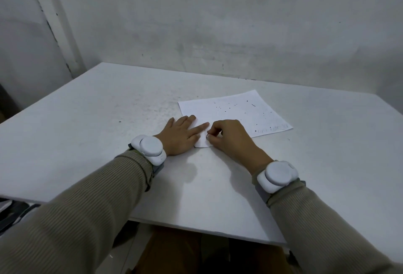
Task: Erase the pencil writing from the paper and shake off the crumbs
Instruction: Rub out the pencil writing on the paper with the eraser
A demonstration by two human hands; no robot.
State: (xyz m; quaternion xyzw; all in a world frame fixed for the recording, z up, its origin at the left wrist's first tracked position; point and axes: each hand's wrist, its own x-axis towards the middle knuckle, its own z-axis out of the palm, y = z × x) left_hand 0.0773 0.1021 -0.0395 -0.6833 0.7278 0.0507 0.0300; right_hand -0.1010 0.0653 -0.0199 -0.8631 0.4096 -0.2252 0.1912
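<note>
Paper (235, 116) on tabletop (87, 131), right of frame centre; left hand (183, 136) flat on paper's near left corner; right hand (229, 138) just right of it, on paper's near edge; crumbs (229, 107) scattered over paper's far half; pencil writing (270, 130) at paper's lower right corner.

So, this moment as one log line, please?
left hand: pressed flat on paper | right hand: pinches eraser at near corner | crumbs: scattered on paper | writing: some left
</note>
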